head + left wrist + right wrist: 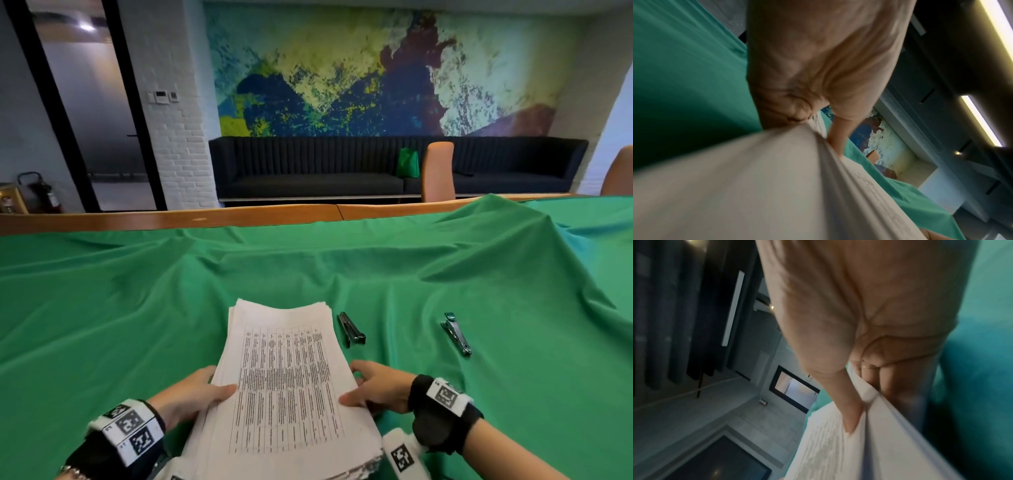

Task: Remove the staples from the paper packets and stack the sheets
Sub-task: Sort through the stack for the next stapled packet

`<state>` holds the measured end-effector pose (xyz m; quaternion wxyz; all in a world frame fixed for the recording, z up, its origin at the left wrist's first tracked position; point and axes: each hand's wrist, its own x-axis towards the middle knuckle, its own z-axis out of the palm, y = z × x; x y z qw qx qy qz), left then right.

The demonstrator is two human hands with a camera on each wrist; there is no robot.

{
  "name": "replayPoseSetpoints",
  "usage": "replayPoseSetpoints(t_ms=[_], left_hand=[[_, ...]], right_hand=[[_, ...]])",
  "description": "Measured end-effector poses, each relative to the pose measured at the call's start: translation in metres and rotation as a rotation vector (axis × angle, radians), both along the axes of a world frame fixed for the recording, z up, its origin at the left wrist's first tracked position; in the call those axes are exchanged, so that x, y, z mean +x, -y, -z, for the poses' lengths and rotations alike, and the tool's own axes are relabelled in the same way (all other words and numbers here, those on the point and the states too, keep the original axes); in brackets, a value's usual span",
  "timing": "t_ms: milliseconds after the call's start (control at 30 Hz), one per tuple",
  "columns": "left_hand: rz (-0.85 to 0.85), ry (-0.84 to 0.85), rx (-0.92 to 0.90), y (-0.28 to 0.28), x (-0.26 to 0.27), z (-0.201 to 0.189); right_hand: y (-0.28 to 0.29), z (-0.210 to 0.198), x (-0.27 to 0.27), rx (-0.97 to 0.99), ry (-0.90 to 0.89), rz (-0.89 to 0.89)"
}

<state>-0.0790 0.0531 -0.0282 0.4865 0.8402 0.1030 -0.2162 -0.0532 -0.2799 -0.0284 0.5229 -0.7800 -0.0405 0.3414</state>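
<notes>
A thick stack of printed white paper [284,383] is held over the green cloth near the table's front edge. My left hand [198,394] grips its left edge, thumb on the top sheet and fingers underneath. My right hand [373,387] grips the right edge the same way. In the left wrist view the paper stack [756,186] fills the lower half below my left hand [813,81]. In the right wrist view my right hand's [859,337] thumb lies on the top sheet of the stack [828,451], fingers beneath.
A black stapler-like tool [351,329] lies just right of the stack's far end. A metal staple remover [457,333] lies further right. The green cloth [137,291] is wrinkled and rises in a fold at the back right. Chairs [438,171] stand beyond the table.
</notes>
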Motion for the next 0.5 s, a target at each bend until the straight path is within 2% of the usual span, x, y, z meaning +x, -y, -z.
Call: replayPoseSetpoints(t_ms=[133, 300, 433, 500], left_hand=[[0.034, 0.033, -0.051, 0.002, 0.003, -0.010], [-0.001, 0.085, -0.079, 0.017, 0.009, -0.015], [0.107, 0.023, 0.055, 0.034, 0.010, -0.006], [0.103, 0.004, 0.098, 0.038, 0.013, -0.008]], right_hand=[[0.005, -0.005, 0.004, -0.006, 0.084, 0.003], [0.024, -0.014, 0.007, 0.031, 0.130, 0.026], [0.038, -0.005, 0.010, -0.142, 0.190, 0.046], [0.044, 0.000, 0.012, -0.229, 0.220, 0.055]])
